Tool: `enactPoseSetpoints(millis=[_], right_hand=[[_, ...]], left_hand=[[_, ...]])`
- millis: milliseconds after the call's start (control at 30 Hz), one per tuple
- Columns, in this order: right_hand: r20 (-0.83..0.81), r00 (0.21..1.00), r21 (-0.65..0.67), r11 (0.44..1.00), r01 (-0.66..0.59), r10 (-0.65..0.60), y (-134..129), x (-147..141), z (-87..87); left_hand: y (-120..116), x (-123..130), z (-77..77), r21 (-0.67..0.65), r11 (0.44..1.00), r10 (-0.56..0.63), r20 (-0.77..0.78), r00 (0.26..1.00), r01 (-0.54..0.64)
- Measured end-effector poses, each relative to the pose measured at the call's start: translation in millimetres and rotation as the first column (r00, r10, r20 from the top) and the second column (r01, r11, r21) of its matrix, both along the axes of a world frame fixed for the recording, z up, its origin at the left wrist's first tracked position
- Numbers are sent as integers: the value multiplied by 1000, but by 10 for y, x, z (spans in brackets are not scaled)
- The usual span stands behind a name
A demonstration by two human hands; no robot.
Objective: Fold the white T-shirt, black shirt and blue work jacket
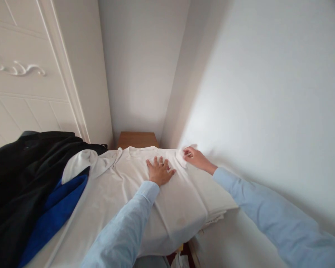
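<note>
Right hand (195, 158) pinches the shirt (184, 203) at far right; left hand (159, 172) lies spread; shirt runs nearer, lengthwise.

The white shirt (134, 186) lies spread out, body mostly flat, on a support largely hidden beneath it. Its neckline (141, 149) is at the far edge, and the body runs back toward the near edge. Soft creases run lengthwise through the thin, plain fabric. A small dark red mark (168, 168) shows on the upper chest, partly covered. The left sleeve (85, 160) is bunched and twisted past the left edge, over darker clothing. The right sleeve (181, 158) is gathered at the far right corner. The lower right part hangs in a rounded drape, with a faint yellowish spot (181, 221) above it.
</note>
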State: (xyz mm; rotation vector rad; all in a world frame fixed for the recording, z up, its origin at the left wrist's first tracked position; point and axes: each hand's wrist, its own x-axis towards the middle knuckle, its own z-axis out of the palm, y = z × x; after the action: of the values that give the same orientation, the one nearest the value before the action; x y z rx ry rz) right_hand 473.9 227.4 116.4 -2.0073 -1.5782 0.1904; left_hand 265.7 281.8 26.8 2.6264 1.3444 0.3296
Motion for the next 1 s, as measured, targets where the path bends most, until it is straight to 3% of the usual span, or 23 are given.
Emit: enactPoseSetpoints(millis=[67, 100, 200, 400, 567, 633, 733, 800, 900, 1000], right_hand=[[58, 983, 4, 984, -176, 175, -30, -273, -8], [98, 974, 13, 978, -208, 206, -52, -370, -13], [157, 973, -3, 985, -170, 168, -102, -478, -55], [174, 965, -154, 974, -168, 194, -145, -225, -402], [184, 953, -142, 965, -219, 243, -248, -57, -597], [204, 945, -86, 966, -245, 258, -289, -35, -620], [282, 894, -17, 933, -359, 349, -324, -28, -659], [332, 830, -45, 887, -460, 447, -331, -24, -695], [357, 764, -85, 833, -546, 538, -341, 10, -736], [332, 771, -73, 830, -553, 543, -366, 78, -746]], left_hand=[[-13, -12, 26, -14, 1000, -16, 2, 1000, 16], [-19, -20, 38, -19, 999, -25, 6, 1000, 26], [-31, -41, 55, -16, 999, -41, 43, 998, 42], [4, -44, 15, 41, 999, -14, 218, 976, 5], [84, -30, -27, 61, 985, 125, 398, 909, -162], [86, -26, -39, 118, 974, 125, 424, 897, -191], [44, -18, -44, 240, 969, -30, 368, 929, -64], [10, -13, -39, 250, 967, -120, 286, 951, 47], [-8, -12, -31, 172, 979, -136, 177, 975, 106], [7, -18, -25, 153, 982, -132, 123, 984, 113]])
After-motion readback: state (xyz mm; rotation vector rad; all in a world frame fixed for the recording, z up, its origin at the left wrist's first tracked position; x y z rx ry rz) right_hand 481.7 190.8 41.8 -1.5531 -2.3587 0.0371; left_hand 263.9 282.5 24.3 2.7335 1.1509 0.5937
